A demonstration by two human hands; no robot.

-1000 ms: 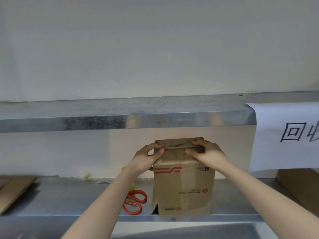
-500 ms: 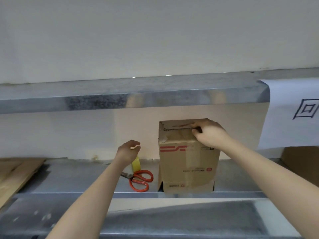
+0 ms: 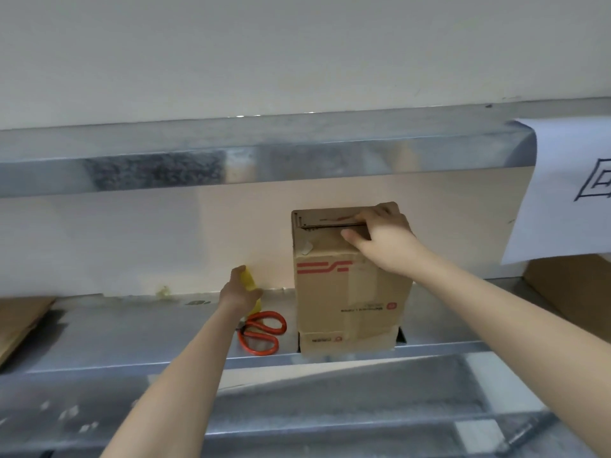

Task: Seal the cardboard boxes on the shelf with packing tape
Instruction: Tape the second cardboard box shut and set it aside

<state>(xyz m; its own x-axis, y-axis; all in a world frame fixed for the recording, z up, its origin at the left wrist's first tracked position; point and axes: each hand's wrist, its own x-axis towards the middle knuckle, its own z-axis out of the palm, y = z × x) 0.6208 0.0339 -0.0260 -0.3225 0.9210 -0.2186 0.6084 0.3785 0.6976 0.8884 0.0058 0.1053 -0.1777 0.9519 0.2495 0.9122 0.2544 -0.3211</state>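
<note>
A brown cardboard box (image 3: 347, 292) with red stripes stands upright on the metal shelf (image 3: 132, 335), its top flaps folded down. My right hand (image 3: 380, 233) lies on the top right of the box, fingers over the flaps and thumb against the front. My left hand (image 3: 239, 292) is at the back of the shelf, left of the box, gripping a yellow roll of tape (image 3: 249, 282) that is mostly hidden behind it.
Red-handled scissors (image 3: 263, 332) lie on the shelf between my left arm and the box. An upper metal shelf (image 3: 264, 160) hangs just above. A white paper sign (image 3: 568, 190) hangs at right, over another cardboard box (image 3: 575, 289). Flat cardboard (image 3: 20, 319) lies at far left.
My left hand left the box top, dropped down and left to the back of the shelf, and closed round the yellow tape. My right hand stayed on the box.
</note>
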